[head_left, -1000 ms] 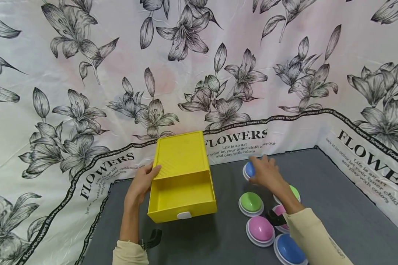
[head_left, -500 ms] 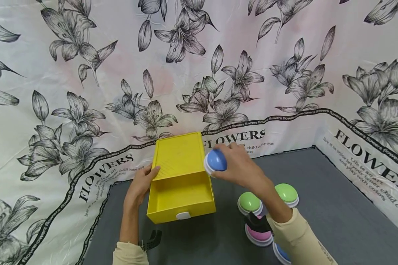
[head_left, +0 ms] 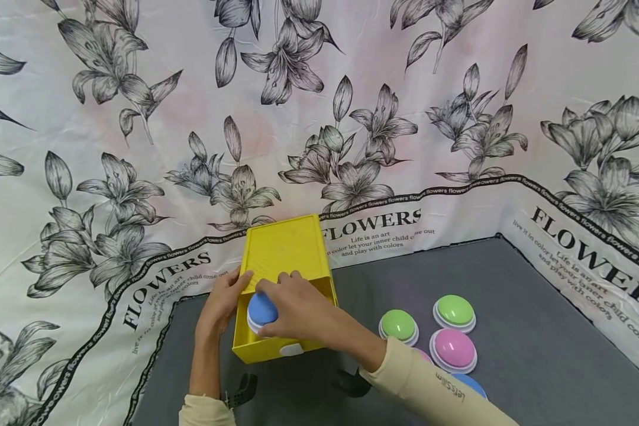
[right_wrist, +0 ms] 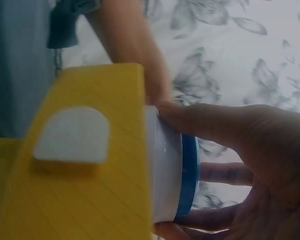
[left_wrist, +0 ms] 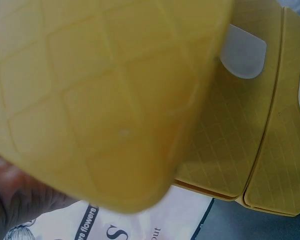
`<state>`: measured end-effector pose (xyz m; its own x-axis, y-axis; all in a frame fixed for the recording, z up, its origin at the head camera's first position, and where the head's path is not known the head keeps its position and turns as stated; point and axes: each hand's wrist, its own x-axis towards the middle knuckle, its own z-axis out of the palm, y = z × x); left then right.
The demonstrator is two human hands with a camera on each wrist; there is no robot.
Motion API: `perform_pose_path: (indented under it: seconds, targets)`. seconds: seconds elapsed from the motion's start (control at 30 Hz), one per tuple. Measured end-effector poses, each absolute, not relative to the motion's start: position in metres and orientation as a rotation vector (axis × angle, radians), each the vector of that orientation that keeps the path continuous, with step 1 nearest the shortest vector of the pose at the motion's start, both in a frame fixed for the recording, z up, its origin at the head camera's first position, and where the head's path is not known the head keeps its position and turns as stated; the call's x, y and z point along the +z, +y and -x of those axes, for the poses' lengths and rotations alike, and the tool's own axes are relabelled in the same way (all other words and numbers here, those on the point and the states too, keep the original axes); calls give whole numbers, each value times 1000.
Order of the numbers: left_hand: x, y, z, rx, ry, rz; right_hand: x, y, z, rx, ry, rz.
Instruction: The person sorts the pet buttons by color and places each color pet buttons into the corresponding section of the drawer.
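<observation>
My right hand (head_left: 303, 310) pinches a round blue-domed button (head_left: 262, 309) with a white base, tilted, inside the pulled-out top drawer (head_left: 251, 353) of a yellow drawer box (head_left: 283, 245). In the right wrist view, thumb and fingers span the white base (right_wrist: 166, 167), right behind the drawer's front wall with its white handle (right_wrist: 72, 135). At the box's left side my left hand (head_left: 220, 299) grips the edge, its thumb on the top. From the left wrist, the open drawer hides most of that hand; two lower drawer fronts (left_wrist: 225, 130) show with white handles.
Right of the box on the dark grey table (head_left: 516, 319) stand two green buttons (head_left: 454, 310), a pink button (head_left: 454, 348) and a blue button (head_left: 470, 384), plus another pink one mostly behind the right sleeve (head_left: 431, 378). Floral cloth (head_left: 458, 219) hangs behind the table.
My right hand has picked up the blue button from the table's back and carried it left, down into the open drawer. The left hand has kept its grip on the box.
</observation>
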<state>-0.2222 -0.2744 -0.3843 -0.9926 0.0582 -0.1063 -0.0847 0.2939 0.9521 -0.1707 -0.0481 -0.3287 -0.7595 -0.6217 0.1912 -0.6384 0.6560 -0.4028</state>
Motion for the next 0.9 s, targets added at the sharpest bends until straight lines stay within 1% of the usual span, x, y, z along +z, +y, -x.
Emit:
perform_pose_path:
  seconds: [0.23,0.43,0.7,0.9]
  targets:
    - [-384,-274,222,1798,2416,27,-345,-66,178,691,-2889,-1097]
    - [-385,-274,222,1823,2390,9,-354,-74,184,730,-2879,-1187]
    - [-384,-273,220,1799,2419,-7,-360,-73,183,622,-2911,-1212]
    - [-384,-274,219,1794,2432,-4,-361,-69,180,705,-2907,-1240]
